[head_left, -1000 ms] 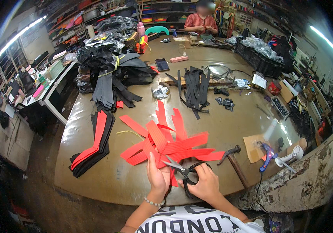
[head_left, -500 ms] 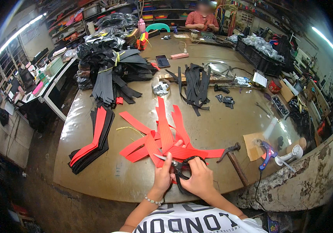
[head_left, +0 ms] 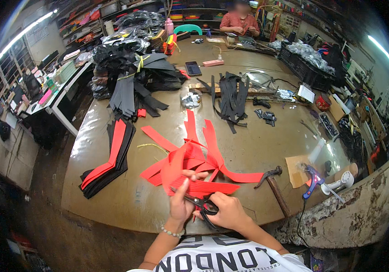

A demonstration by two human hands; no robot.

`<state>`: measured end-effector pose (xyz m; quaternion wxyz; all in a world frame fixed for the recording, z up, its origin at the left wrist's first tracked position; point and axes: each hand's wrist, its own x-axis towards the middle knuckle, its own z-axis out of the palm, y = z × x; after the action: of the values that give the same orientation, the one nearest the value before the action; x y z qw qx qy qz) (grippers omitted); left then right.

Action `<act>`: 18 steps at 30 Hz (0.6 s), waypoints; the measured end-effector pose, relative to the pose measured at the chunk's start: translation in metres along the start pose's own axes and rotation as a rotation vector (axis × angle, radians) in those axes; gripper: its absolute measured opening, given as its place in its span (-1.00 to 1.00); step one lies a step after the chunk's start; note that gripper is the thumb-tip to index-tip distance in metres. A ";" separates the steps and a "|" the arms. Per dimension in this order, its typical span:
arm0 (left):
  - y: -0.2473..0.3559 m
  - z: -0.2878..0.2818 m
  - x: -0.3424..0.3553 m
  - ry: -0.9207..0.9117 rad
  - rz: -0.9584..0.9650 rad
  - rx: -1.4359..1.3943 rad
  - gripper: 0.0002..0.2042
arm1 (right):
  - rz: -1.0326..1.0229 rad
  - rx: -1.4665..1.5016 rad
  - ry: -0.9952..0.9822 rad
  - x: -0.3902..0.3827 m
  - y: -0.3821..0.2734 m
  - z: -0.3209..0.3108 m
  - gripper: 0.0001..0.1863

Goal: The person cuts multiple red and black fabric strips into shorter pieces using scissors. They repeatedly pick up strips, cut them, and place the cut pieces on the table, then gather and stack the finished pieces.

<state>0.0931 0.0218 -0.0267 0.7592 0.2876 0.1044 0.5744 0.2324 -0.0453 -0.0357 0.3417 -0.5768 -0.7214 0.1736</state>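
Curling inward, hands (head_left: 229,211) at scissors (head_left: 210,206)

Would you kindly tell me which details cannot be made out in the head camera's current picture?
Head view: part of the handles of the scissors, hidden by the right hand.
Head view: the lower layers of the red strips, covered by the strips on top.
Head view: what the co-worker's hands hold, too small at that distance.
Head view: the kind of small pieces in the clear tub, too small.
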 end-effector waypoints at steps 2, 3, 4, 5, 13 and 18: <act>0.025 0.001 -0.001 -0.026 0.162 0.147 -0.91 | -0.037 0.081 -0.051 -0.004 0.004 -0.004 -0.60; 0.043 0.002 -0.003 -0.017 0.314 0.265 -0.89 | -0.009 0.015 -0.074 -0.006 0.008 -0.007 -0.59; 0.068 0.002 -0.008 0.062 0.407 0.374 -0.85 | 0.006 -0.061 -0.037 -0.006 0.012 -0.008 -0.59; 0.096 0.004 -0.014 0.104 0.567 0.519 -0.80 | 0.031 -0.134 -0.019 -0.007 0.018 -0.008 -0.58; 0.233 -0.064 0.017 0.820 0.378 2.514 -0.57 | 0.152 -0.259 0.073 -0.010 0.047 0.005 -0.61; 0.172 -0.173 0.034 0.685 -0.055 2.449 -0.21 | 0.135 -0.198 0.160 -0.014 0.052 0.002 -0.60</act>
<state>-0.1198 0.1381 -0.0658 -0.0557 0.6334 0.7605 0.1315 0.2690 -0.0439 -0.0745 0.3270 -0.6670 -0.6650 0.0778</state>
